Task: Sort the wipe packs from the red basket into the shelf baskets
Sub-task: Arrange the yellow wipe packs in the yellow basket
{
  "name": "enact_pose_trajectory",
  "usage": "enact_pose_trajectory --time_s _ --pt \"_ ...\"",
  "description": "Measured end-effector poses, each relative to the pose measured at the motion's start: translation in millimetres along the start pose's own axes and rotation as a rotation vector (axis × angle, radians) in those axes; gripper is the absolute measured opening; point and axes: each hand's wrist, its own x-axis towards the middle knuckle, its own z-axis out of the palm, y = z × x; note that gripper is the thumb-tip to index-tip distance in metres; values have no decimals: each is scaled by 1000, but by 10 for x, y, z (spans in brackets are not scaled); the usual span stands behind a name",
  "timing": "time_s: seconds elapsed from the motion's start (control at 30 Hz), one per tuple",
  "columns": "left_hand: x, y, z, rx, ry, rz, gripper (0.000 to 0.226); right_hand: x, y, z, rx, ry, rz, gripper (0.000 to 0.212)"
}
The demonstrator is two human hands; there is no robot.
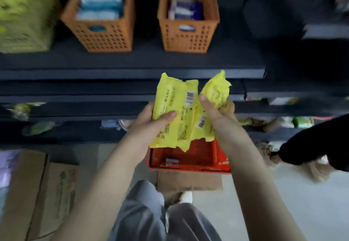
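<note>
My left hand (151, 121) grips yellow wipe packs (173, 108), label side up, with the thumb across them. My right hand (217, 114) holds another yellow pack (216, 89) beside them, and its palm touches a lower yellow pack (202, 127). All are raised above the red basket (219, 157), which sits on a cardboard box on the floor and holds one small dark item (171, 161). On the shelf above stand two orange baskets: the left one (102, 33) holds light blue packs, the right one (188, 36) holds dark blue packs.
A large yellow-green package (24, 14) stands on the shelf at far left. Cardboard boxes (47, 193) lie on the floor at left. A person in a black sleeve (311, 146) reaches into the lower shelves at right. Dark shelf edges (132, 72) run across the middle.
</note>
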Motion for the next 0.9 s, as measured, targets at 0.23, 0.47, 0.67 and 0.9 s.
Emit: enact_pose_trajectory --time_s 0.23,0.47,0.67,0.9 --pt "-397 621 -347 32 14 183 33 -261 -539 492 619 -390 -5 48" --pt "-440 896 -1382 62 221 266 25 -309 -795 1168 623 -264 -65 35" --pt "-384 1018 -2364 90 287 255 15 -284 -908 2044 461 -258 -101 43" --pt "-384 1272 -3055 97 329 155 31 -341 -1080 2876 -62 -228 -390 33"
